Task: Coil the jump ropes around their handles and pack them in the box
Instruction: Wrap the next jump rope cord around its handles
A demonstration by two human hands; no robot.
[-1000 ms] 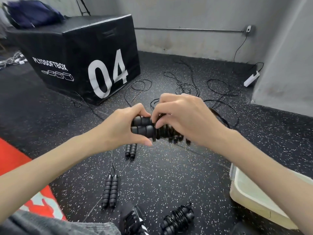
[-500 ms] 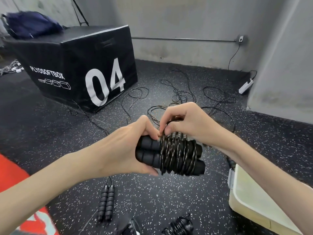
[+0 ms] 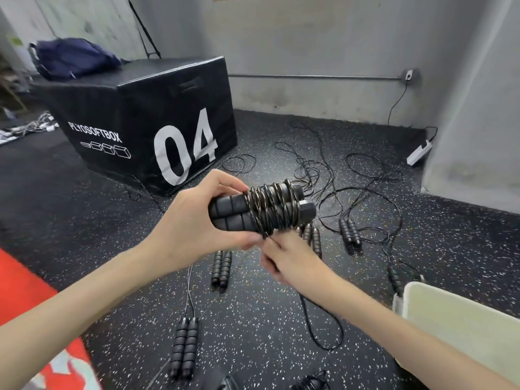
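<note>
My left hand [image 3: 194, 220] grips a pair of black jump rope handles [image 3: 236, 213] held side by side, with black rope coiled tightly around their right half. Just below the coil, my right hand [image 3: 284, 258] pinches the rope's loose end under the bundle. The cream plastic box [image 3: 461, 325] sits on the floor at the lower right. Several uncoiled ropes lie on the floor: handle pairs [image 3: 221, 267], [image 3: 184, 347], [image 3: 349, 232] with tangled black cords [image 3: 332, 175] behind them. A coiled bundle [image 3: 311, 384] lies at the bottom edge.
A large black plyo box marked 04 [image 3: 146, 130] stands at the back left with a dark blue bag [image 3: 73, 59] on top. A red mat [image 3: 25, 299] covers the left floor. A white power strip [image 3: 419, 153] lies by the grey wall.
The bundle has risen and tilted with my left hand. My right hand has dropped from above the coil to beneath it, pinching the rope end there.
</note>
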